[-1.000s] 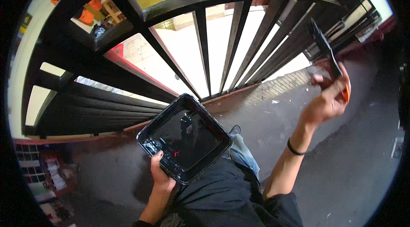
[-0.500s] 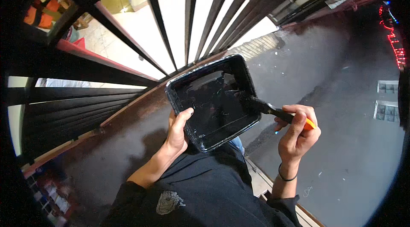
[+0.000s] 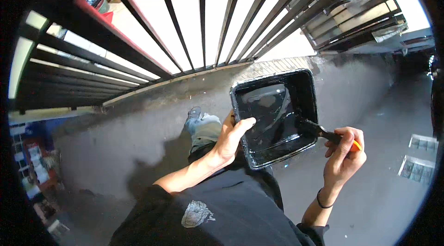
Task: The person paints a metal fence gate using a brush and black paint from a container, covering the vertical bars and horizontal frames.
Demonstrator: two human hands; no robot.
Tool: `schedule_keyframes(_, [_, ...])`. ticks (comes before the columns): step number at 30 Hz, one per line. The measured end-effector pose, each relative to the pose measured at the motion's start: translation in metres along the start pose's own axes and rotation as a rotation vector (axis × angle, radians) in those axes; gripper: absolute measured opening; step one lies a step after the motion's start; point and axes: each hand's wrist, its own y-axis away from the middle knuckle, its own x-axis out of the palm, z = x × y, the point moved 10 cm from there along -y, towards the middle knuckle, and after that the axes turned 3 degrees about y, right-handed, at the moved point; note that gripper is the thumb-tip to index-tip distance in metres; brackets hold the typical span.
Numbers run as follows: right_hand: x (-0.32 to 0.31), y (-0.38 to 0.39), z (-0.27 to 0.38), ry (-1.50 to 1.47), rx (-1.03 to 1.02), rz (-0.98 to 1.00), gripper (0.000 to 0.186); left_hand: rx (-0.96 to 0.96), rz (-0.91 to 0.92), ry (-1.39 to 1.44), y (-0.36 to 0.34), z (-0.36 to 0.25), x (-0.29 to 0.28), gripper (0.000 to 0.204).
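My left hand (image 3: 225, 145) grips the left side of a black square tray (image 3: 284, 151) that holds glossy black liquid, thumb over the rim. My right hand (image 3: 343, 162) holds a paintbrush (image 3: 326, 132) with an orange-tipped handle. Its dark bristles are inside the tray, at the right part, touching the dark contents. A black band circles my right wrist.
A black metal railing (image 3: 201, 24) runs across the upper view, with a bright tiled area beyond it. My foot (image 3: 194, 113) is on the dark grey floor (image 3: 101, 162). A black barred panel (image 3: 351, 19) stands at upper right; assorted items (image 3: 39, 162) sit at far left.
My right hand has brought the brush down from beside the railing into the tray. The tray has shifted rightward in the view, and my view of the railing has turned.
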Motion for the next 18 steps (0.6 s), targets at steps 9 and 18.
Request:
schedule_keyframes(9, [-0.037,0.001,-0.034,-0.026,-0.049,0.035,0.034,0.064,-0.054,0.006,0.021,0.05,0.026,0.037])
schedule_keyframes(18, [-0.031,0.002,-0.026,0.162,-0.238,0.041,0.019,0.063,-0.075,0.052,0.032,0.07,0.02,0.03])
